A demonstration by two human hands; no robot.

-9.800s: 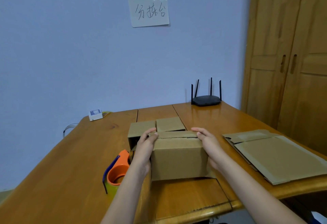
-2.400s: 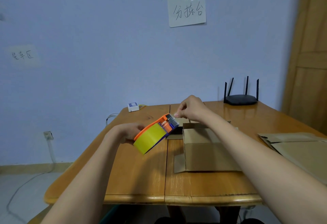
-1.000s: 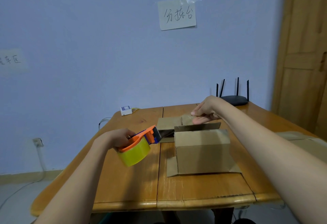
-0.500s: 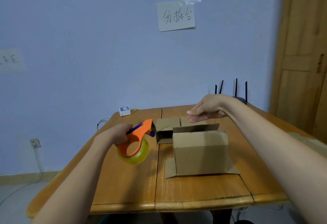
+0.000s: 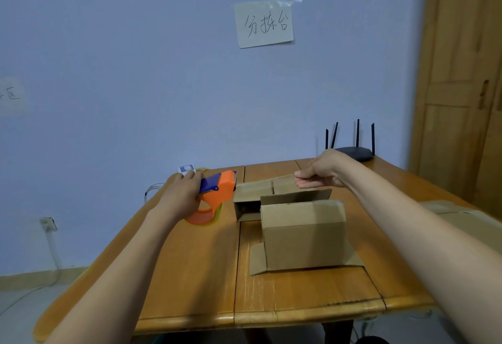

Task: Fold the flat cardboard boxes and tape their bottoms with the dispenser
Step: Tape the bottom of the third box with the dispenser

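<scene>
Boxes: two folded cardboard boxes stand on the wooden table. The near box sits right of the table's centre seam, its lower flaps splayed on the tabletop and one top flap raised at its far edge. The far box lies directly behind it, touching or nearly so, with its open end facing left; the exact contact is hidden by the near box.

Head view, left side. My left hand grasps the dispenser, fingers curled round its blue handle. The orange body points right, its front end just beside the top left edge of the far box. The yellowish roll hangs below my hand, close to the tabletop; whether it rests there I cannot tell.

Head view, right side. My right hand hovers over the right end of the far box, fingers curled and pinched together. A thin clear strip of tape appears to run from the dispenser across the box top toward these fingertips; it is faint, so the pinch on it is probable, not certain.

Surroundings. Flat cardboard lies at the table's right edge. A black router stands at the far right corner, a small white device at the far left. A handwritten note is taped to the blue wall; a wooden door is at right.
</scene>
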